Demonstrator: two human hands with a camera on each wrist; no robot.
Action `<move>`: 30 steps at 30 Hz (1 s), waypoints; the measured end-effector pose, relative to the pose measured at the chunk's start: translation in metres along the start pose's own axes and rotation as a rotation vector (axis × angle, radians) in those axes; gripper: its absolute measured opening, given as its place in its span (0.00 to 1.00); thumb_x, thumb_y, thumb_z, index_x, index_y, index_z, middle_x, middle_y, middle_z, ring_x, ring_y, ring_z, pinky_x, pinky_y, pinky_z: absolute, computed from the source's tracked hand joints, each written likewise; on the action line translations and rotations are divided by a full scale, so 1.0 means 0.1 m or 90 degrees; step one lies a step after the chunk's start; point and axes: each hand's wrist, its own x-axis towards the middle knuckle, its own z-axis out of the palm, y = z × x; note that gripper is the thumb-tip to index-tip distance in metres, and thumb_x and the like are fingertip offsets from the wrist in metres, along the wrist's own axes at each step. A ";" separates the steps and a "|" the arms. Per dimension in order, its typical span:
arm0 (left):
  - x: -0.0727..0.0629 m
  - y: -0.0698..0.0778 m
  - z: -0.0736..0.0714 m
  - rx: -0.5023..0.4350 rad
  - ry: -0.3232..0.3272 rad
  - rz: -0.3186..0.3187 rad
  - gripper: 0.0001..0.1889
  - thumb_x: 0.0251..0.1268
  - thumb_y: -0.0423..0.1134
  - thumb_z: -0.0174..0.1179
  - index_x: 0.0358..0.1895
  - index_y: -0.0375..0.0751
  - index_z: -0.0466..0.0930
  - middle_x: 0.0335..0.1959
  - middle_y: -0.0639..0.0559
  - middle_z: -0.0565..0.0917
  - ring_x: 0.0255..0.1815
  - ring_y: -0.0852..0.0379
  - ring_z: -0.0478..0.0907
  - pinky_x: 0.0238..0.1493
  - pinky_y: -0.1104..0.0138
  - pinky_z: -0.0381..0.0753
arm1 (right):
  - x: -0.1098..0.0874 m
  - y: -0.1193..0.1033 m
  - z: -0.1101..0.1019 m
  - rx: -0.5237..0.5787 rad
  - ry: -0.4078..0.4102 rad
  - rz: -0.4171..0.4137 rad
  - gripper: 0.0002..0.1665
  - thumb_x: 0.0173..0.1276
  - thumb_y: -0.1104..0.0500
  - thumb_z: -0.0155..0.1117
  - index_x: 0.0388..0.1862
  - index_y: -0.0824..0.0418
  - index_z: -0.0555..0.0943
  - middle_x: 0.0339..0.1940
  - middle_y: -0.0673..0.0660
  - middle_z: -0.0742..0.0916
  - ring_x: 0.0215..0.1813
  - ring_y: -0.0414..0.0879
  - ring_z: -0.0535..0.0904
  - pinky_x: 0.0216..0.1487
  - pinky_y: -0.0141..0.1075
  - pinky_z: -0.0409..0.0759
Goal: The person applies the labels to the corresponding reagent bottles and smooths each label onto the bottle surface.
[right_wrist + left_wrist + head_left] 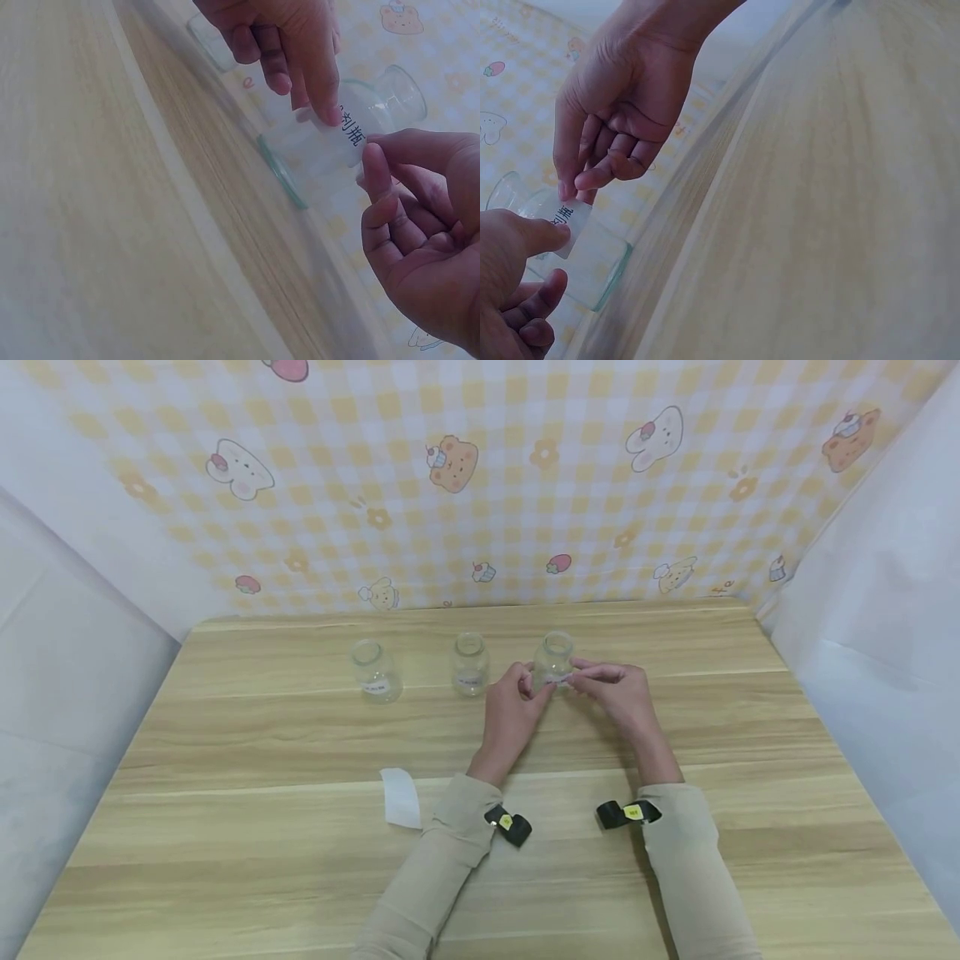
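A clear glass bottle (557, 647) stands upright at the right end of a row of similar bottles. Across its side lies a white label (349, 133) with dark printed characters. My left hand (512, 714) holds the bottle from the left, its thumb pressing on the label and its other fingers bent toward the bottle's far side. From the right, my right hand (622, 697) pinches the label's end between thumb and index finger, close against the glass. In the left wrist view the right fingertips partly cover the label's edge.
Two more labelled glass bottles, one in the middle (470, 668) and one at the left (378, 677), stand on the wooden table (262, 860). A white paper piece (402, 797) lies left of the left forearm. Behind the table hangs a checked cloth (495, 510).
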 end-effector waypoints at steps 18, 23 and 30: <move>0.00 0.01 -0.01 -0.006 -0.009 -0.012 0.21 0.66 0.36 0.72 0.28 0.41 0.64 0.58 0.38 0.86 0.53 0.49 0.86 0.39 0.68 0.78 | -0.01 0.06 0.07 -0.064 -0.052 -0.064 0.32 0.66 0.61 0.76 0.68 0.64 0.77 0.69 0.61 0.81 0.32 0.42 0.85 0.26 0.28 0.72; 0.00 -0.01 -0.01 -0.001 -0.008 -0.008 0.21 0.66 0.36 0.72 0.27 0.40 0.64 0.58 0.38 0.86 0.53 0.49 0.86 0.39 0.68 0.78 | 0.00 0.07 0.07 -0.077 -0.051 -0.067 0.32 0.67 0.61 0.75 0.69 0.65 0.77 0.69 0.61 0.82 0.32 0.44 0.85 0.24 0.27 0.71; 0.01 -0.01 0.00 0.012 -0.014 -0.008 0.21 0.66 0.34 0.71 0.27 0.40 0.64 0.58 0.39 0.86 0.49 0.50 0.86 0.37 0.70 0.77 | 0.00 0.06 0.06 -0.097 -0.042 -0.052 0.30 0.68 0.60 0.74 0.68 0.64 0.79 0.63 0.60 0.86 0.26 0.40 0.79 0.21 0.28 0.67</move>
